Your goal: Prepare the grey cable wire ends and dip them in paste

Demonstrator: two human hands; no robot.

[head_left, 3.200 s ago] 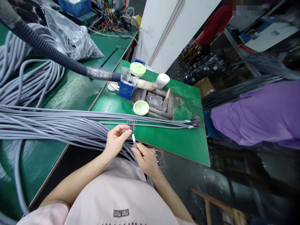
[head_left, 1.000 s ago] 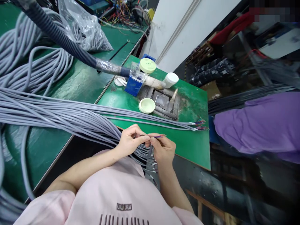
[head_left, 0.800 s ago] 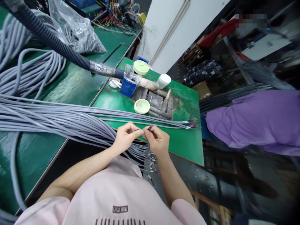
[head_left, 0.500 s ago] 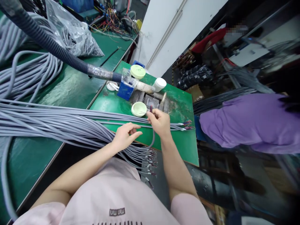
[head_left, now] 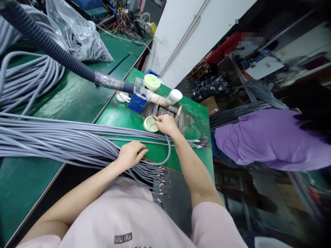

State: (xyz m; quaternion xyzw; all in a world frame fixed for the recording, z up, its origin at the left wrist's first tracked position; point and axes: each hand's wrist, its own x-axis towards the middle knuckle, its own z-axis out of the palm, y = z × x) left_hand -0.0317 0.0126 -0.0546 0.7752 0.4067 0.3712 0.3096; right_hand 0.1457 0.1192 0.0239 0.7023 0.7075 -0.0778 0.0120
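My right hand (head_left: 167, 124) pinches the end of a grey cable (head_left: 169, 148), which loops down from it. Thin wire ends from that cable reach into a pale yellow-green shallow tub (head_left: 150, 124). My left hand (head_left: 131, 155) rests over a thick bundle of grey cables (head_left: 85, 144), thumb and fingers apart and loosely bent, holding nothing I can see. Below it, the stripped ends of several cables (head_left: 162, 177) hang past the board's edge. To the right of my right hand lie further cable ends with fanned coloured wires (head_left: 203, 142).
A ribbed dark hose (head_left: 77, 67) runs over the green board (head_left: 124, 117) to a pale nozzle beside a blue block (head_left: 138, 102). A white cup (head_left: 175, 96) and a yellow-green lid (head_left: 152, 82) stand behind. A person in purple (head_left: 269, 137) is at right.
My right hand has moved slightly left and turned, bringing the wire ends down into the tub. My left hand has drawn back left and lower onto the bundle.
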